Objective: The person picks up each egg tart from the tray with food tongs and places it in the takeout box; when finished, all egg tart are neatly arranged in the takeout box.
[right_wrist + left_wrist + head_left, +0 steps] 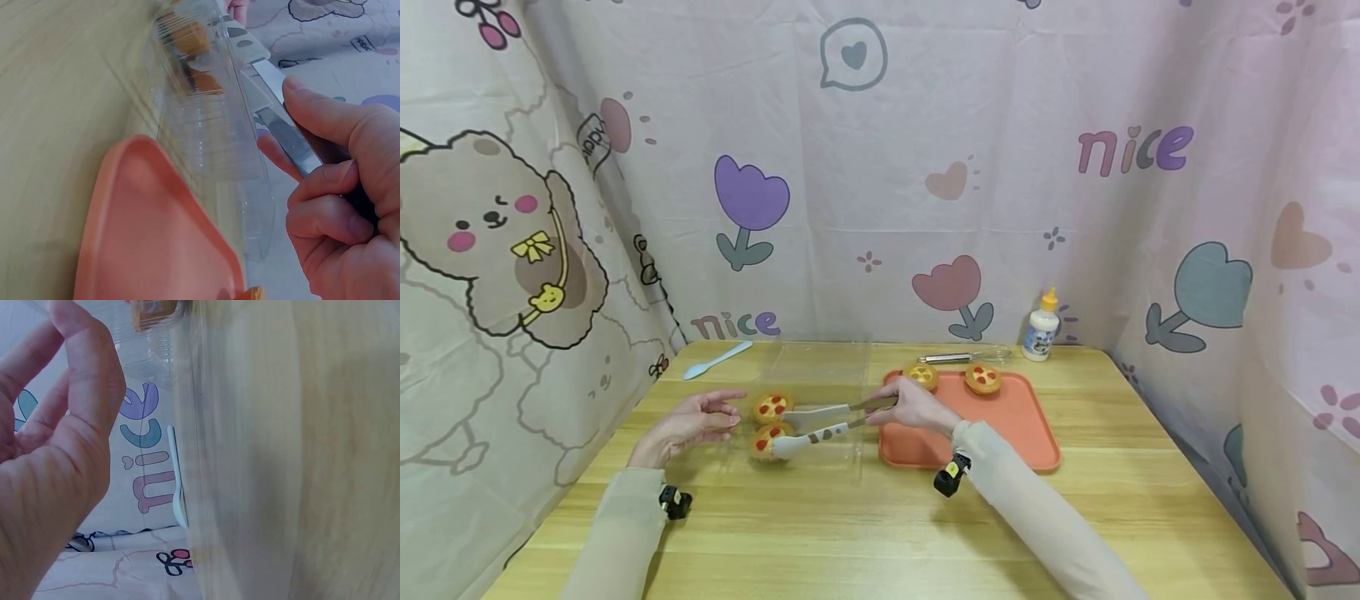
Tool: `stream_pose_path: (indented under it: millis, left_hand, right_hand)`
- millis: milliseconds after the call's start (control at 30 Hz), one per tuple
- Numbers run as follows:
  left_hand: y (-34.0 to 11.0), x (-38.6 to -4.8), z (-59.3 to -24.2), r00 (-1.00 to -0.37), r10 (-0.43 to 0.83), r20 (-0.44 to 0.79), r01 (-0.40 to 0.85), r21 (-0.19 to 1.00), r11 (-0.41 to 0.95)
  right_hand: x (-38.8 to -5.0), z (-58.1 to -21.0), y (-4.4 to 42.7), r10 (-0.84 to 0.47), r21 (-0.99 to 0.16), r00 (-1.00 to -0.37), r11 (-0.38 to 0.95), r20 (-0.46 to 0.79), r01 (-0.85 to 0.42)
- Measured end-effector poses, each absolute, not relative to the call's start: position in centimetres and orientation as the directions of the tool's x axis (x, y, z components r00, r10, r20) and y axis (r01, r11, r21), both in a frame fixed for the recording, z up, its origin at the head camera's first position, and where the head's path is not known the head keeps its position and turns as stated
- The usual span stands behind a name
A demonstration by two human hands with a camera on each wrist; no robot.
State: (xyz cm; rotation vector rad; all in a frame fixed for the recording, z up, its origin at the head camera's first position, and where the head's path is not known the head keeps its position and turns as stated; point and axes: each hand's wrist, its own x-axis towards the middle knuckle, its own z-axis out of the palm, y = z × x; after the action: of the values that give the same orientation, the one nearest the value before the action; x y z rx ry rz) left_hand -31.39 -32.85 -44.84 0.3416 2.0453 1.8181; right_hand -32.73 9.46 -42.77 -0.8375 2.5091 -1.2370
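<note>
My right hand (913,406) grips a pair of kitchen tongs (284,134) with pale, spotted tips and a metal, brown-ended handle. The tongs reach left into a clear plastic box (842,462). Inside lie two small pizza-like tarts with red and yellow tops, a back tart (772,407) and a front tart (763,442). One tip lies between the two tarts; the other is over the front one's near right side. Whether they squeeze it, I cannot tell. At the box's left side hovers my left hand (696,423), fingers loosely bent, holding nothing visible.
Right of the box is an orange tray (1007,429) bearing a plain yellow-topped tart (921,377) and a red-topped tart (982,379). Behind it lie a whisk (958,357) and a white bottle (1041,329) with a yellow cap. A light blue spoon (718,360) lies back left.
</note>
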Motion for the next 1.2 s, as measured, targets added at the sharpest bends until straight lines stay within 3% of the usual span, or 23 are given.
stream_pose_path:
  millis: [400, 633, 1200]
  left_hand:
    - [-33.0, -31.5, -45.0, -0.893, 0.435, -0.115, -0.069, 0.99, 0.121]
    - [-33.1, -31.6, -45.3, -0.89, 0.444, -0.106, -0.056, 0.991, 0.124]
    - [-33.0, -31.5, -45.0, -0.895, 0.433, -0.107, -0.048, 0.988, 0.144]
  right_hand:
    - [-33.3, -43.5, 11.8, -0.598, -0.863, -0.798, 0.365, 0.07, -0.349]
    - [-33.2, -43.4, 13.1, -0.613, -0.865, -0.788, 0.363, 0.058, -0.346]
    - [-32.8, -43.3, 17.3, -0.487, -0.896, -0.871, 0.355, 0.067, -0.268]
